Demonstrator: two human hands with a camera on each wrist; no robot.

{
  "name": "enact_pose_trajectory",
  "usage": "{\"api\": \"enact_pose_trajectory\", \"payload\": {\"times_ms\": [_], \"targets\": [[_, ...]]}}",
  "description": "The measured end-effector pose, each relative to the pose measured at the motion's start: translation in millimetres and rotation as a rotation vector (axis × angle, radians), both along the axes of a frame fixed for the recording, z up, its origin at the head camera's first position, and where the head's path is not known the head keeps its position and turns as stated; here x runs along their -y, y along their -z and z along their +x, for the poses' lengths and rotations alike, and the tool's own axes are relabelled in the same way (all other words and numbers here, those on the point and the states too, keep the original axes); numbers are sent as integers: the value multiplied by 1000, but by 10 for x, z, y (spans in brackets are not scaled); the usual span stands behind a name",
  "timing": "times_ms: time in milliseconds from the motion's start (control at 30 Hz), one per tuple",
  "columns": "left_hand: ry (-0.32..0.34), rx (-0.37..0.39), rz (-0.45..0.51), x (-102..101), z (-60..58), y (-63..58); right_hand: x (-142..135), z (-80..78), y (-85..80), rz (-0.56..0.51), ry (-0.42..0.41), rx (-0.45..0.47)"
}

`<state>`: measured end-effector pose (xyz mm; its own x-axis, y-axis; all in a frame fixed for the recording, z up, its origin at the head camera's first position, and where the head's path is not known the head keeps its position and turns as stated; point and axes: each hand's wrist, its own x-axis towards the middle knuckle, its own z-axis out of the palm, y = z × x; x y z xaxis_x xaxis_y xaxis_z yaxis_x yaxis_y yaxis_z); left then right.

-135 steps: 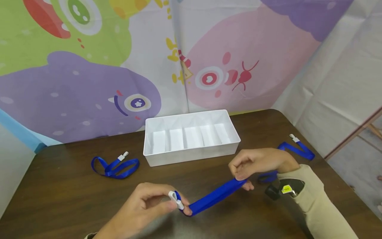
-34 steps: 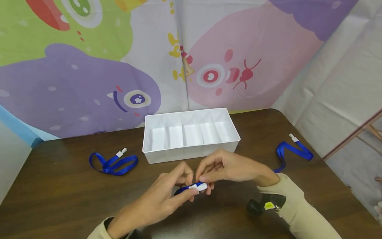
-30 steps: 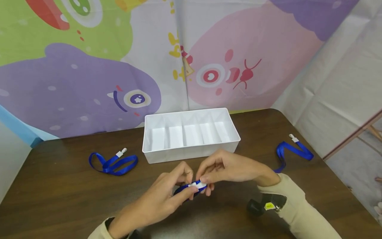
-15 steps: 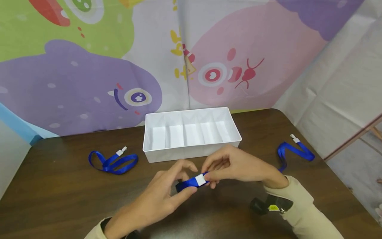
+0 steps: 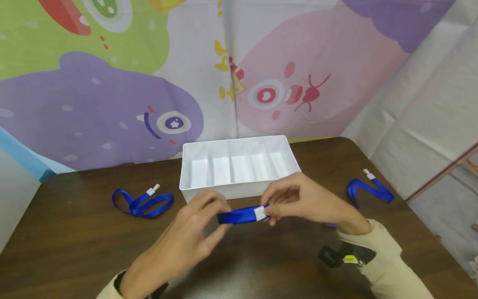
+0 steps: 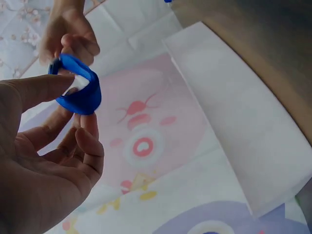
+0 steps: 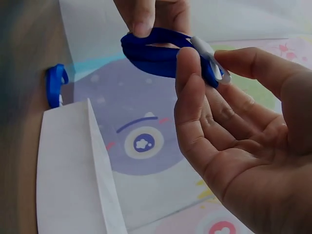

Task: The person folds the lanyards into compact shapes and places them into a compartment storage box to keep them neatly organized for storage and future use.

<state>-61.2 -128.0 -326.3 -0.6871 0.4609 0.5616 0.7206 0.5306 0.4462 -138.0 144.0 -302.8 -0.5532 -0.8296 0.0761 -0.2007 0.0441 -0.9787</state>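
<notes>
Between my two hands a blue lanyard (image 5: 240, 216) is stretched, folded into a short flat loop, just in front of the white box. My left hand (image 5: 183, 226) pinches the loop's left end between thumb and fingers. At the other end my right hand (image 5: 302, 203) pinches the lanyard by its white plastic clip (image 5: 259, 213). In the right wrist view the folded layers of the lanyard (image 7: 151, 53) show a gap in the middle, and the white clip (image 7: 209, 56) lies by my thumb. The left wrist view shows the lanyard (image 6: 87, 97) end-on, curled round.
A white box (image 5: 239, 189) with several compartments stands at the back of the brown table (image 5: 261, 265). One blue lanyard (image 5: 149, 207) lies loosely looped at the left, another (image 5: 373, 191) at the right edge. A printed cloth (image 5: 179, 54) hangs behind.
Earlier the lanyard was a longer band, then both hands drew close over its clip. Now it is a short loop, lifted slightly toward the box, and the hands have moved apart.
</notes>
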Motion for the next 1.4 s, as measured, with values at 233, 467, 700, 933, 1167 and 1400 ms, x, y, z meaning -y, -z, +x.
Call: {"api": "enact_pose_trajectory", "payload": {"times_ms": [233,467,700,933,1167,1400], "targets": [[-18,-6,-5,81,13,-92,-88,8,-63,73,-45,-32],[43,33,1,119,49,-137,-84,49,-71,169,-64,-161],[61,160,26,108,70,-121,-37,103,-72,244,29,-274],[179,279,211,44,50,-64,-51,73,-70,112,69,-195],[227,387,345,46,52,-102,-60,72,-80,9,119,-135],[232,341,334,43,58,-98,-36,96,-105,-7,101,-110]]}}
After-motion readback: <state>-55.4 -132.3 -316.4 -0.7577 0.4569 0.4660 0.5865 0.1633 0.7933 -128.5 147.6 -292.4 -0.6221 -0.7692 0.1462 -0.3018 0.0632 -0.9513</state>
